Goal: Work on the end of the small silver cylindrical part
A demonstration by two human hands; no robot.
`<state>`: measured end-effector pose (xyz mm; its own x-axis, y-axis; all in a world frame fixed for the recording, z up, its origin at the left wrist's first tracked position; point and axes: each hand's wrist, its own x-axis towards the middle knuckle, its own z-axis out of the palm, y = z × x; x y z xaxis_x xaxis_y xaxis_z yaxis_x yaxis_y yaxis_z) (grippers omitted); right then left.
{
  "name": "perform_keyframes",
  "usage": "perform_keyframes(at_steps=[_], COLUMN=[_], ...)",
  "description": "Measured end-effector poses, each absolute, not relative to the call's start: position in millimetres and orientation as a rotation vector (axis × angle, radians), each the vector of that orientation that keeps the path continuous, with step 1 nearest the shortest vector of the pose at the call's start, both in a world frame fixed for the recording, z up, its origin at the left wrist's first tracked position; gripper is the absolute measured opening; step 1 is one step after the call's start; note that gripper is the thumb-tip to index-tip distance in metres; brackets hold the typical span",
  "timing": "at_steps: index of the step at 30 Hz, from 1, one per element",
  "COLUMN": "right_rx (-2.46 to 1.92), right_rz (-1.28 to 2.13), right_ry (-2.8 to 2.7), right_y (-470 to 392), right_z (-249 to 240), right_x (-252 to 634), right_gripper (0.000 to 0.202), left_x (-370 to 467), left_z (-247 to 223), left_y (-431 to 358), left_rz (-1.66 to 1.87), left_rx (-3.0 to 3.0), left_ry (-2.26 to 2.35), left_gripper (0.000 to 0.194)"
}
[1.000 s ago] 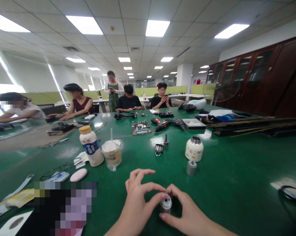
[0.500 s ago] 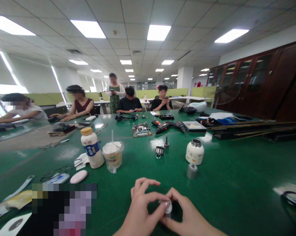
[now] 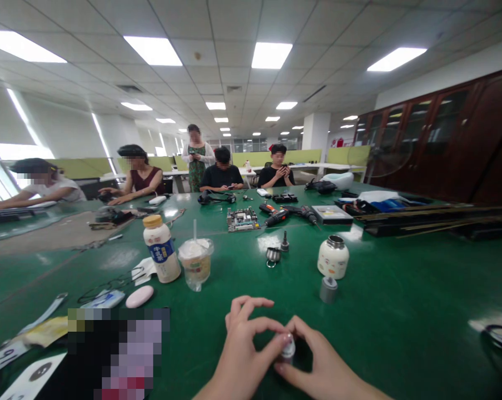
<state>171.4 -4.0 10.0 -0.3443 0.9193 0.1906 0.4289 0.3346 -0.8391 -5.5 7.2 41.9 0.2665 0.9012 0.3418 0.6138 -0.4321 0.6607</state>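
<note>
A small round silvery piece [image 3: 288, 349] is held between both hands at the bottom centre of the head view. My left hand [image 3: 251, 344] pinches its top between thumb and index finger, with the other fingers raised and bent. My right hand [image 3: 317, 358] grips it from the right with thumb and index finger. The fingers hide much of its body. Beyond the hands, a grey metal cylinder [image 3: 329, 290] stands in front of an open-topped cream flask [image 3: 333, 258]. A small metal cup-like part [image 3: 272, 255] lies beside a dark metal fitting [image 3: 285, 242].
On the left of the green table [image 3: 234, 266] are a milk-tea bottle [image 3: 161, 250], a lidded cup with straw [image 3: 195, 262] and a pink oval object [image 3: 140, 296]. Farther back lie a circuit board [image 3: 242, 219] and power drills [image 3: 303, 213]. Several people are around the far side.
The whole view has shifted slightly, so the table items appear a little farther right. Both hands keep hold of the small piece, with the fingers in almost the same pose.
</note>
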Motion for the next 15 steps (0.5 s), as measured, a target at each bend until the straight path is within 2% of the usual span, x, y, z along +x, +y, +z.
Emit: perform_keyframes(at_steps=[4, 10, 13, 15], right_rx=[-1.176, -1.175, -1.182, -1.186], right_rz=[0.934, 0.943, 0.945, 0.949], right_ry=[-1.925, -1.934, -1.932, -1.933], right_y=[-4.2, -3.8, -3.2, -3.0], right_z=[11.3, 10.8, 11.2, 12.1], right_x=[173.4, 173.7, 173.0, 172.7], right_gripper=[0.021, 0.021, 0.021, 0.021], left_x=[-24.0, -44.2, -44.2, -42.2], left_z=[35.9, 4.7, -0.4, 2.6], left_y=[19.9, 29.0, 28.6, 28.7], left_rz=[1.056, 0.804, 0.818, 0.822], left_rx=[2.160, 2.213, 2.200, 2.158], left_ry=[1.475, 1.634, 1.656, 1.693], left_gripper=[0.009, 0.011, 0.028, 0.023])
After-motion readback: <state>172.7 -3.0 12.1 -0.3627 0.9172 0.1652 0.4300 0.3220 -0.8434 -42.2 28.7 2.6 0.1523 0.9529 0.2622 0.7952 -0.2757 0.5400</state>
